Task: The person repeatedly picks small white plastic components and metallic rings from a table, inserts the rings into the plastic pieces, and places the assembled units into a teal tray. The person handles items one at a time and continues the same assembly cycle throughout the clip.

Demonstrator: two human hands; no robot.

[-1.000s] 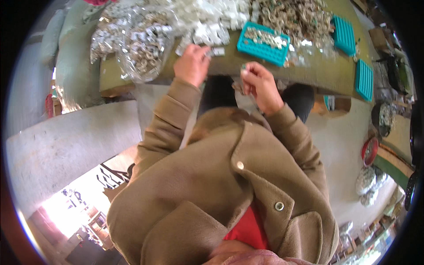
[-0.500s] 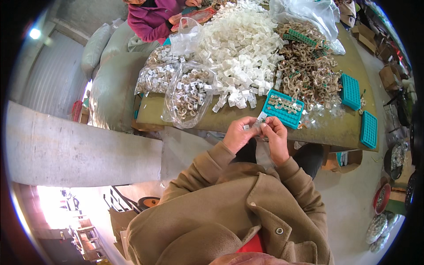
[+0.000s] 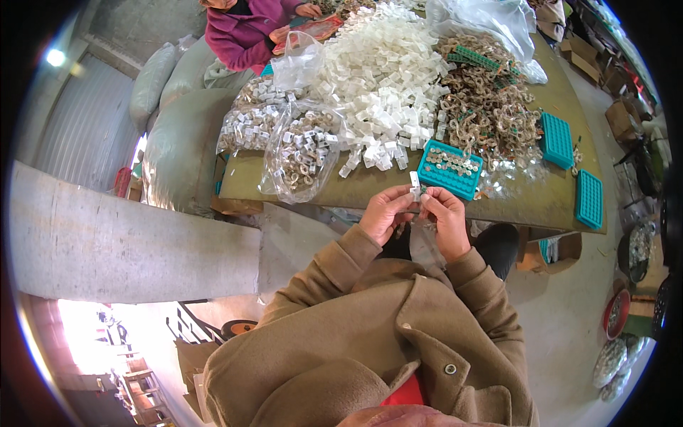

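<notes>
My left hand (image 3: 384,213) pinches a small white plastic case (image 3: 415,182) just off the table's front edge, its lid part standing up above the fingertips. Close beside it, my right hand (image 3: 445,215) is closed at the fingertips on a tiny piece with a green end (image 3: 424,190). Most of that piece is covered by the fingers. Just beyond my hands a teal tray (image 3: 464,188) lies on the table, with rows of small round pieces in some of its holes.
A large heap of white plastic cases (image 3: 388,85) covers the middle of the table (image 3: 370,188). Bags of filled cases (image 3: 302,153) stand left, tangled beige coiled pieces (image 3: 484,107) right. More teal trays (image 3: 589,199) lie rightward. A person in purple (image 3: 238,35) works at far left.
The white case has tipped more upright in my left hand, and the fingertips have shifted around it. My right hand has come level beside it. The table view has shifted slightly left.
</notes>
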